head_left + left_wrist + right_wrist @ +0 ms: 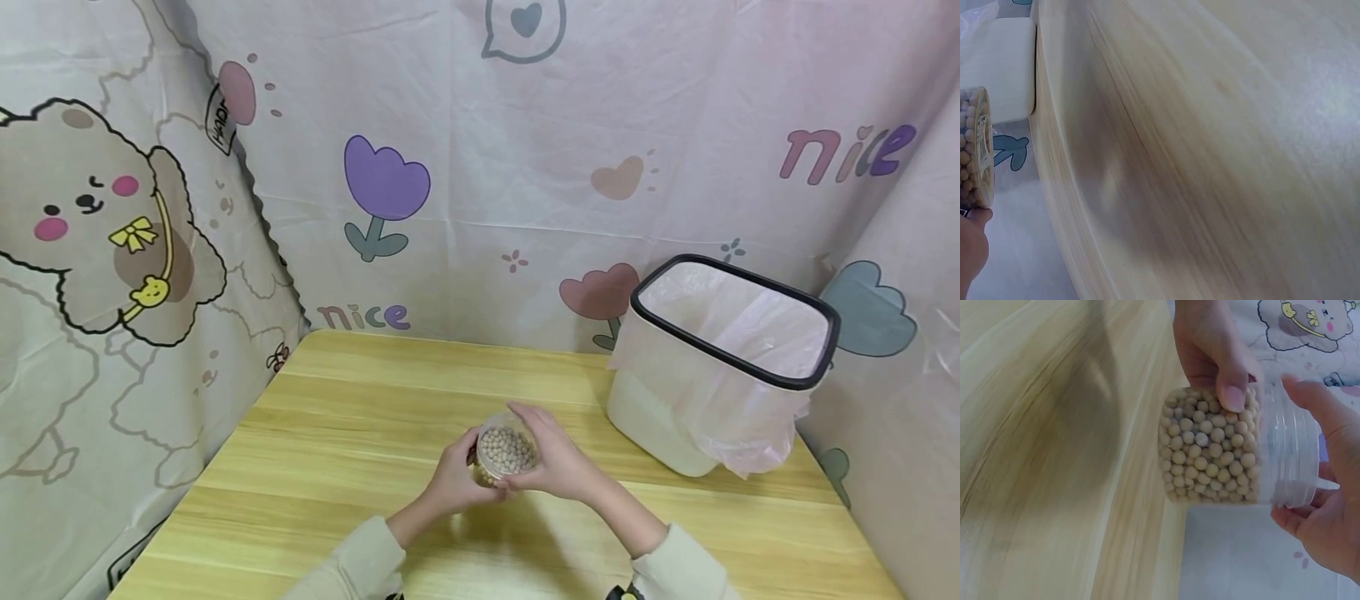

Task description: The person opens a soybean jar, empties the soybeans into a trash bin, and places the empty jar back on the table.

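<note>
Between both hands, over the table, is a clear plastic jar (1279,450) about two-thirds filled with small round beige balls (507,450). My left hand (453,479) grips the lower body, its thumb laid along the side in the right wrist view. At the mouth end, the thumb and fingers of my right hand (558,462) curl round the rim. Ridged, empty wall shows above the balls. In the left wrist view the jar's flat base (985,150) appears at the left edge, with a fingertip beside it.
A white bin (660,417) with a black rim and a pinkish liner bag stands at the table's back right. The wood-grain table (300,467) stretches around the hands. Printed cloth (465,167) hangs behind and at both sides.
</note>
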`<state>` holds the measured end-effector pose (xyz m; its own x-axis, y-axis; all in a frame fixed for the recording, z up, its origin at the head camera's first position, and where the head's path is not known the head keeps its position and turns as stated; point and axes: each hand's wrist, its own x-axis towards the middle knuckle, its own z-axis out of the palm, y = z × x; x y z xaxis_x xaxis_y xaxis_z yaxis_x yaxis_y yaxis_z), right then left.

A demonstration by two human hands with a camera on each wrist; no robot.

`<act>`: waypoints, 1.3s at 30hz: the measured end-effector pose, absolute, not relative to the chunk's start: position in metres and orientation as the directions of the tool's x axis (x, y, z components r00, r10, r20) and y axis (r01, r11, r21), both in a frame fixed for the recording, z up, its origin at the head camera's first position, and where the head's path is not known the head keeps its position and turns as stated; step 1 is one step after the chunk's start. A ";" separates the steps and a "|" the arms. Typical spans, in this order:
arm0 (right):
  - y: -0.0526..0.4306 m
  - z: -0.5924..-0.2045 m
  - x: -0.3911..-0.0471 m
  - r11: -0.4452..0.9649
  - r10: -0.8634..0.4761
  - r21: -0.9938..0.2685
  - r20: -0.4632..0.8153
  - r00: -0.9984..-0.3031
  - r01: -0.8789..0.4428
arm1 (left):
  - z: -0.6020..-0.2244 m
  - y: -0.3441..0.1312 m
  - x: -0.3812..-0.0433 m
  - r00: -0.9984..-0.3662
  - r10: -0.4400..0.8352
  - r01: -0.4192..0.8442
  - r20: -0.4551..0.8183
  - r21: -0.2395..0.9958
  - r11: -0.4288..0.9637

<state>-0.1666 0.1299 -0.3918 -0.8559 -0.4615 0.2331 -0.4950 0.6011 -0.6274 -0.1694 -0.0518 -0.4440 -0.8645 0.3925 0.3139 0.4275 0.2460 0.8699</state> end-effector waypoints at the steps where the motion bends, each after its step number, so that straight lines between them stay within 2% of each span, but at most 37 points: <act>1: 0.131 -0.391 -0.167 0.592 -0.472 -0.632 0.230 -0.851 -0.499 | -0.449 -0.052 -0.171 -0.865 0.395 0.425 0.311 0.872 0.245; 9: 0.139 -0.391 -0.172 0.559 -0.546 -0.618 0.228 -0.806 -0.553 | -0.470 -0.052 -0.179 -0.866 0.402 0.407 0.298 0.887 0.217; 18: 0.145 -0.389 -0.171 0.538 -0.502 -0.652 0.262 -0.824 -0.535 | -0.471 -0.051 -0.177 -0.849 0.412 0.440 0.330 0.873 0.208; 26: 0.157 -0.396 -0.171 0.563 -0.395 -0.639 0.350 -0.849 -0.525 | -0.470 -0.060 -0.174 -0.908 0.332 0.350 0.257 0.899 0.263; 34: 0.172 -0.416 -0.164 0.601 -0.344 -0.625 0.360 -0.868 -0.497 | -0.444 -0.069 -0.159 -0.933 0.277 0.311 0.229 0.901 0.303; 39: 0.178 -0.427 -0.161 0.628 -0.327 -0.607 0.361 -0.873 -0.487 | -0.442 -0.074 -0.159 -0.954 0.236 0.256 0.187 0.915 0.311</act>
